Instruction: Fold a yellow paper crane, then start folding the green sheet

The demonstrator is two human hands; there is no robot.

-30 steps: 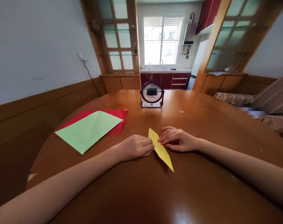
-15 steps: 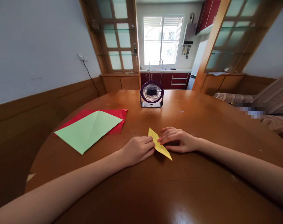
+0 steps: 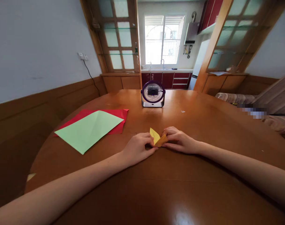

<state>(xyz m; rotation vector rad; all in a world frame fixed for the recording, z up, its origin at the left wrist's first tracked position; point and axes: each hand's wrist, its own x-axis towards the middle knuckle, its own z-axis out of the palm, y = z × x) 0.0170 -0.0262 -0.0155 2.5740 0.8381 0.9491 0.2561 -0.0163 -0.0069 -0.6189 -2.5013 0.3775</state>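
Note:
A small folded sheet of yellow paper [image 3: 155, 135] is between my two hands, low over the table. Its near part is bent up, making a V with the flat far part, and the raised flap looks darker, in shadow. My left hand [image 3: 141, 146] pinches the paper's left side near the crease. Closed on the raised flap at the right is my right hand [image 3: 180, 140]. My fingers partly cover the paper's edges.
The brown wooden table [image 3: 142, 193] has a rounded edge. To the left, a light green sheet [image 3: 88, 131] overlaps a red sheet [image 3: 120, 126]. Beyond my hands stands a small purple fan [image 3: 153, 93]. A tiny pale scrap [image 3: 183, 111] lies right of the fan.
The yellow paper's near point, which stretched toward me, has been folded up and away. My right hand has closed from lying spread against the paper to gripping the flap.

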